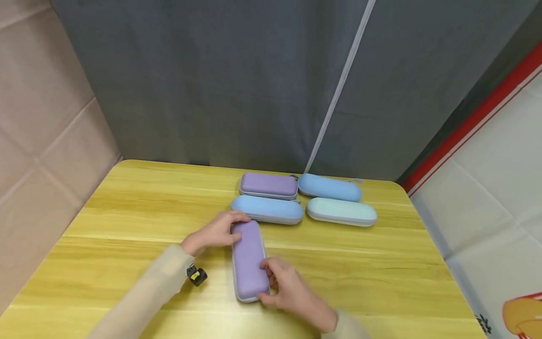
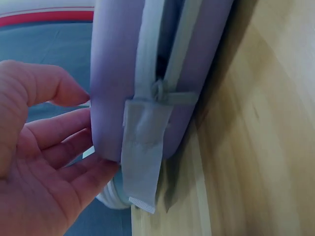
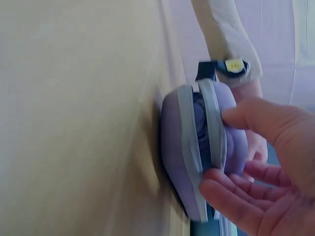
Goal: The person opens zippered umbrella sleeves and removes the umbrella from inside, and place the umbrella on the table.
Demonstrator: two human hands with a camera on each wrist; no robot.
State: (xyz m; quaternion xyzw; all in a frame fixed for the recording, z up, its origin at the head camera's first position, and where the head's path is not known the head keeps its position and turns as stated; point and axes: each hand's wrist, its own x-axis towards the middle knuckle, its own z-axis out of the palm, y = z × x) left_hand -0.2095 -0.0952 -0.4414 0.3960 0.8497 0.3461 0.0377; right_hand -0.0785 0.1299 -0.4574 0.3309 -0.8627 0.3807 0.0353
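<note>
A purple zip case [image 1: 251, 263] lies lengthwise on the wooden table, between both hands. My left hand [image 1: 218, 230] holds its far end, with the thumb on the lid and the fingers around the end. At the near right edge, my right hand [image 1: 290, 287] grips the lid's rim between thumb and fingers. The left wrist view shows a zipper pull [image 2: 182, 98] beside a pale fabric tab [image 2: 142, 152], and the zip parted above it. In the right wrist view a dark gap [image 3: 202, 128] shows between the two grey zip bands; the contents cannot be made out.
Behind the hands lie another purple case [image 1: 268, 184], two blue cases, one at the back [image 1: 330, 187] and one in front [image 1: 267, 208], and a mint case [image 1: 341, 211]. A dark grey curtain [image 1: 211, 84] hangs at the table's far edge [image 1: 182, 165].
</note>
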